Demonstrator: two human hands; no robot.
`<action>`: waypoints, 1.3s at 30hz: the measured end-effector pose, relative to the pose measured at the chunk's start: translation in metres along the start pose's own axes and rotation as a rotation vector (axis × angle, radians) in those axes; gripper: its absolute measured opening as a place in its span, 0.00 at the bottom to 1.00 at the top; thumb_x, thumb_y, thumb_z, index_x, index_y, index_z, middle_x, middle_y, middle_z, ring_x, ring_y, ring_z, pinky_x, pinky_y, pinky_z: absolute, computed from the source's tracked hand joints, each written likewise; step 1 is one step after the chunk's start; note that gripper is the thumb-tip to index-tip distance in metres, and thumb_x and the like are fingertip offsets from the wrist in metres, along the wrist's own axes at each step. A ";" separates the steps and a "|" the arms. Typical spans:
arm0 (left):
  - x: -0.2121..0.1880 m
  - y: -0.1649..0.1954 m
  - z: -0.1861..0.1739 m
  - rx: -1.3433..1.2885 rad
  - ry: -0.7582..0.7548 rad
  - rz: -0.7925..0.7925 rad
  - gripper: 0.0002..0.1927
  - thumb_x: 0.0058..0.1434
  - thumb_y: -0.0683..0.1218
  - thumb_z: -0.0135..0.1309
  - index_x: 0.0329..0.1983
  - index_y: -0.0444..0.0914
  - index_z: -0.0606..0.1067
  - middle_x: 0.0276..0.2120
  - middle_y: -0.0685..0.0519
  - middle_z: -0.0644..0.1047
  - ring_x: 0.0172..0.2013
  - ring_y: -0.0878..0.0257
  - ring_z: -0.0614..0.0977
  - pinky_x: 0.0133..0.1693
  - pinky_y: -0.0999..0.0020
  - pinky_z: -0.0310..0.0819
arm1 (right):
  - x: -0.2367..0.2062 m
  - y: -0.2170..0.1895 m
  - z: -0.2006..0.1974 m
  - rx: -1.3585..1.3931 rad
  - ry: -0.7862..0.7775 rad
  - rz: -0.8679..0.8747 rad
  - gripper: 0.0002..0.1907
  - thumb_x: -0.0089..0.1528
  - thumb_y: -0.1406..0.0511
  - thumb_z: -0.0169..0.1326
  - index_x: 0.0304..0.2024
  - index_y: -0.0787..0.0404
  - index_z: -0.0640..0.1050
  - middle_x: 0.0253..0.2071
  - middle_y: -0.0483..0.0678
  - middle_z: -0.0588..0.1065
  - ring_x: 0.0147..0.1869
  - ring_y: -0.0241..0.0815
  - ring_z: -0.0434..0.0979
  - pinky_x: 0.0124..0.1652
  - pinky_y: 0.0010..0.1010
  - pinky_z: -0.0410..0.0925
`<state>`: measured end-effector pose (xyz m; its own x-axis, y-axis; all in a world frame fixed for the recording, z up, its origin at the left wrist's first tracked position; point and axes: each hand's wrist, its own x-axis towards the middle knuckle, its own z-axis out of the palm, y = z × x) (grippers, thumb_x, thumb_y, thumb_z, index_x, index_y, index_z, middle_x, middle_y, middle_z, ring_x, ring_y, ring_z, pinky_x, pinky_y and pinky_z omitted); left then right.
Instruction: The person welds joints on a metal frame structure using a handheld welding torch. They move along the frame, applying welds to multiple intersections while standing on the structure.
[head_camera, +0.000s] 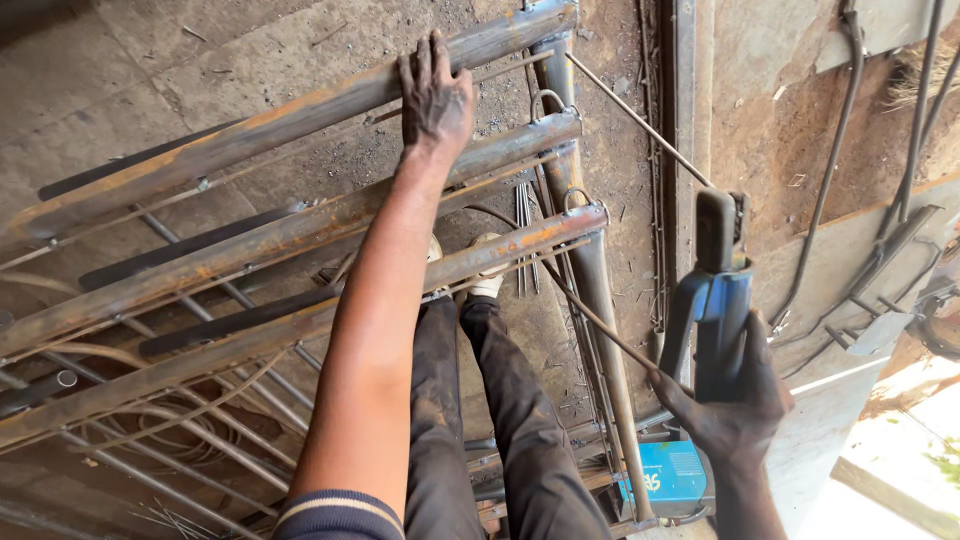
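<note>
Rusty steel frame (300, 225) spans left-centre, bars already joined to near-right upright; seams unclear, finish unjudgeable. Left hand (436, 100) flat on far bar, fingers spread. Right hand (735, 405) fingers wrapped around blue electrode holder (722, 300), rod (590, 315) off metal, no arc.

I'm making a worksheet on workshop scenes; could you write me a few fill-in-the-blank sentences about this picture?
1. The left hand rests on the top ____ bar of the metal frame.
2. The right hand grips a blue electrode ____.
3. A thin welding ____ is clamped in its jaws.

Missing words: rusty; holder; rod
</note>
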<state>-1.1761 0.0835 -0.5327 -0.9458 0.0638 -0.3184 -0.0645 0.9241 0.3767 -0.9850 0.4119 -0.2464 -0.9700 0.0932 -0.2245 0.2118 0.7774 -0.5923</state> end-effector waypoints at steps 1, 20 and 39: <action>0.006 -0.002 0.006 0.022 -0.028 -0.031 0.06 0.64 0.38 0.53 0.36 0.36 0.80 0.72 0.31 0.58 0.72 0.33 0.56 0.69 0.29 0.41 | 0.004 0.001 0.004 0.019 -0.008 0.031 0.55 0.49 0.56 0.75 0.71 0.79 0.66 0.51 0.57 0.78 0.51 0.38 0.78 0.52 0.26 0.73; 0.038 -0.008 0.014 0.163 -0.216 0.017 0.12 0.65 0.38 0.50 0.50 0.31 0.77 0.71 0.30 0.55 0.67 0.26 0.59 0.62 0.21 0.48 | 0.037 -0.019 0.029 -0.203 -0.062 -0.173 0.53 0.49 0.52 0.72 0.67 0.78 0.68 0.48 0.65 0.79 0.49 0.54 0.83 0.47 0.39 0.76; 0.025 -0.020 0.014 0.120 -0.196 0.024 0.16 0.63 0.37 0.50 0.54 0.30 0.75 0.71 0.29 0.55 0.68 0.26 0.58 0.62 0.21 0.44 | 0.042 -0.058 0.046 -0.232 -0.106 -0.190 0.51 0.47 0.53 0.73 0.64 0.77 0.70 0.53 0.65 0.78 0.55 0.53 0.82 0.52 0.38 0.75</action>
<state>-1.1938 0.0722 -0.5603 -0.8659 0.1472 -0.4780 0.0066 0.9590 0.2833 -1.0325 0.3422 -0.2574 -0.9692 -0.1234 -0.2130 -0.0172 0.8971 -0.4415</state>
